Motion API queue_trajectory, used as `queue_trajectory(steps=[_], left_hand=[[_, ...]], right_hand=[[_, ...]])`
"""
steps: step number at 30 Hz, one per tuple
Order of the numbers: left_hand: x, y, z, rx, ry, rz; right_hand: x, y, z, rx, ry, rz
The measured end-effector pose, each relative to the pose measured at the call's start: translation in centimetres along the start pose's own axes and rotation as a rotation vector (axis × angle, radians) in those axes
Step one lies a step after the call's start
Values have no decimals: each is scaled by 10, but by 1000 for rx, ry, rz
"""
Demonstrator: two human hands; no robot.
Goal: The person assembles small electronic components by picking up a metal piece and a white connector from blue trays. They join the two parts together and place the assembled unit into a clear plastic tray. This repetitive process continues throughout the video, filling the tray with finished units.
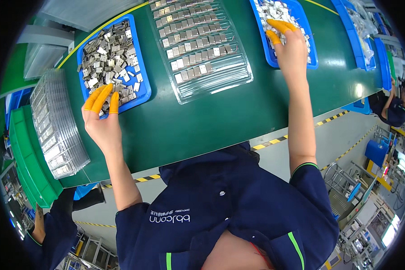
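Observation:
My left hand (102, 117), with yellow finger cots, reaches over the near end of a blue tray (145, 92). Its thumb and fingers are apart, touching or just above a heap of small silver metal connector shells (108, 54). At the right, my right hand (289, 45) is over a second blue tray (312, 58) full of small white and metal pieces (274, 10). Yellow cots cover its thumb and fingers too, and a gap shows between their tips. Between the hands lies a clear plastic blister tray (216, 87) with rows of metal connectors (195, 57).
A stack of clear blister trays (60, 126) stands at the table's left end beside a green bin (29, 157). More blue bins (353, 36) with plastic bags line the right side. Other people (396, 105) are at the far right and lower left. The tabletop (189, 130) is green.

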State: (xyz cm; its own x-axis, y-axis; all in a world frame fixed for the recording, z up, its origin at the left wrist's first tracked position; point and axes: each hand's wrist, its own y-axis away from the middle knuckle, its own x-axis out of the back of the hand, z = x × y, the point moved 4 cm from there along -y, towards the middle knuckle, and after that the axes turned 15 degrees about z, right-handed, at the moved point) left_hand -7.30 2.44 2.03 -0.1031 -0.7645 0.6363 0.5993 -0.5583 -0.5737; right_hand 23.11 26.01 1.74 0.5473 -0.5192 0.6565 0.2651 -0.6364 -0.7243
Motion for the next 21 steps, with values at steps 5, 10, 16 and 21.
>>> queue_trajectory(steps=[5,10,16,21], left_hand=[[-5,-12,-9,37,-109,-65],[-12,-17,-7,-58,3,-151],[-35,-20,-14,-62,-108,-213],[-49,-30,-8,-232,-117,-288]], right_hand=[[-22,-11,22,32,-16,-155],[-11,-13,27,1,-66,-43],[10,-18,23,-443,-289,18],[4,-3,40,-636,-674,-6]])
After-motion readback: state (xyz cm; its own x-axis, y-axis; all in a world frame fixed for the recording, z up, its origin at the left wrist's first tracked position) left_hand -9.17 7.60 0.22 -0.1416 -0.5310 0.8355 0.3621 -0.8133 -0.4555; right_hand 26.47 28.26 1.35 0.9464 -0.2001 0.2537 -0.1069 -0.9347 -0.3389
